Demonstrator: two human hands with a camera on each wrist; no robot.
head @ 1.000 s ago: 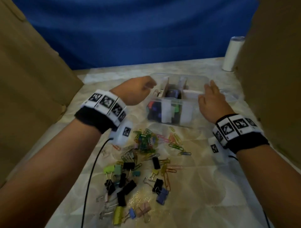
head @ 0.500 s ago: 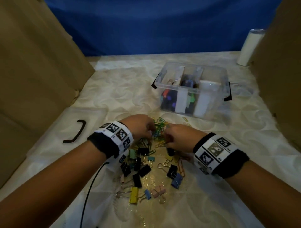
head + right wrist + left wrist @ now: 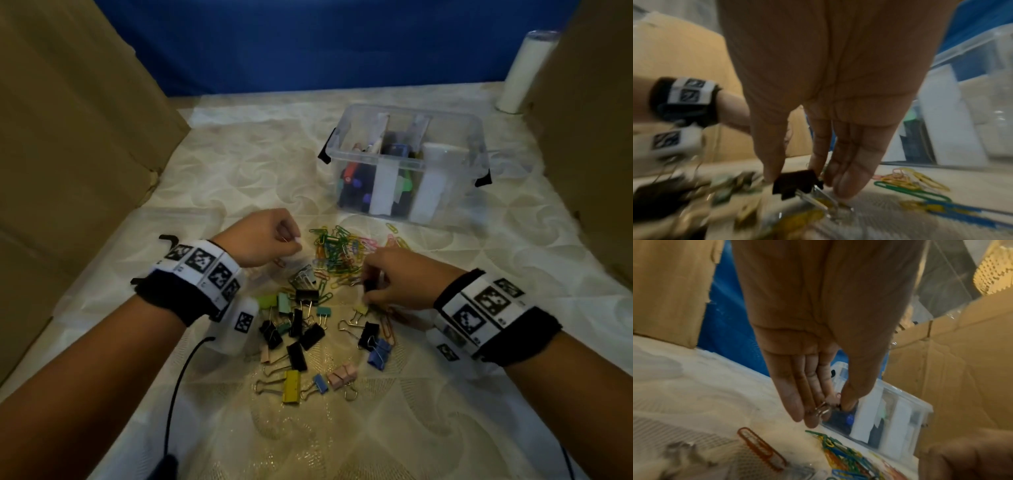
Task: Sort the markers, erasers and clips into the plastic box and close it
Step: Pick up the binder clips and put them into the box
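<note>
Markers and erasers sat in the box (image 3: 404, 161); clips (image 3: 339, 253) lay outside, lid off. I saw left hand (image 3: 818, 395) pinching a small clip (image 3: 823, 408), right hand (image 3: 807, 177) pinching a black clip (image 3: 795, 181).

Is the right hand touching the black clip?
Touching. The right wrist view shows the right hand pinching the black clip between thumb and fingers.

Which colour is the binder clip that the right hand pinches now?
Black. The right hand pinches a black binder clip; the right wrist view shows it best.

A pale patterned surface (image 3: 239, 164), perhaps a mattress, carries the plastic box (image 3: 404, 164), paper clips (image 3: 337, 253), binder clips (image 3: 308, 335).
</note>
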